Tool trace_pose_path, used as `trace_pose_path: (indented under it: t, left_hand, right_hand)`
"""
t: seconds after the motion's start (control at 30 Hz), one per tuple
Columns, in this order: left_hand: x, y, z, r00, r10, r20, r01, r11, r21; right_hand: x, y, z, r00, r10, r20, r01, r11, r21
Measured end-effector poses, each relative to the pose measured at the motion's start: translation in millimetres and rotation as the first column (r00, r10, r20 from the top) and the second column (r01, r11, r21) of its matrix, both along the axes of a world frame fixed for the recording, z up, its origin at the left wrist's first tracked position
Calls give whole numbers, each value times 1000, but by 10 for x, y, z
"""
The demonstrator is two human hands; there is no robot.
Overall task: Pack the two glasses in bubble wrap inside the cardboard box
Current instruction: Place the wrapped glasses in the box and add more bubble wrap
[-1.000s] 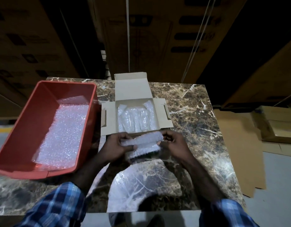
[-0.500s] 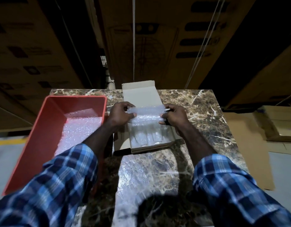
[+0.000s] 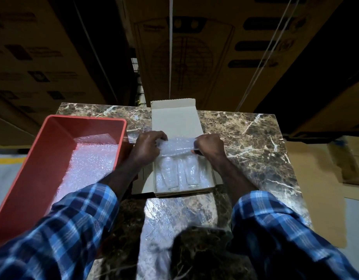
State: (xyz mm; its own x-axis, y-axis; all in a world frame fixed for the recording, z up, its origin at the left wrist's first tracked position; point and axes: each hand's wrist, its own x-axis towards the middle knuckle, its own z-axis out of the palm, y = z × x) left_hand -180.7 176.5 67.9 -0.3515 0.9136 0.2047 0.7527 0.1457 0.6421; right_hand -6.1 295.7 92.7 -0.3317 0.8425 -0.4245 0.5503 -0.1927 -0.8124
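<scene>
An open cardboard box [image 3: 175, 121] lies on the marble table, its lid flap folded away from me. Two clear glasses [image 3: 180, 174] lie side by side in it on bubble wrap, bases toward me. Over the far end of the box I hold a rolled piece of bubble wrap [image 3: 177, 147] crosswise. My left hand [image 3: 147, 147] pinches its left end and my right hand [image 3: 209, 146] grips its right end. The roll hides the glasses' far ends.
A red plastic bin [image 3: 59, 128] with bubble wrap sheets [image 3: 89, 164] stands at the left, against the box. Large cardboard cartons rise behind the marble table [image 3: 251, 142]. Flat cardboard [image 3: 314, 188] and a small carton lie on the floor at the right.
Both hands carried the rolled bubble wrap from the table in front of the box up over the box's far end. My view tilted up and nearer.
</scene>
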Motion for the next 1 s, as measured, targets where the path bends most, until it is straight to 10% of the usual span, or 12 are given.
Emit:
trace_pose_path:
  t: [0.17, 0.3, 0.53, 1.0]
  left_hand:
    - [-113, -30, -63, 997, 6, 74, -3, 999, -37]
    - [-37, -12, -70, 994, -85, -75, 82, 996, -42]
    - [126, -12, -80, 953, -137, -270, 77, 972, -221]
    - [77, -92, -156, 893, -90, -440, 22, 987, -157]
  right_hand:
    - [64, 76, 11, 992, -74, -105, 68, 996, -62]
    - [85, 46, -84, 974, 118, 192, -167, 950, 263]
    - [56, 68, -83, 921, 228, 317, -312, 918, 243]
    - [66, -87, -159, 789, 270, 552, -592, 574, 566]
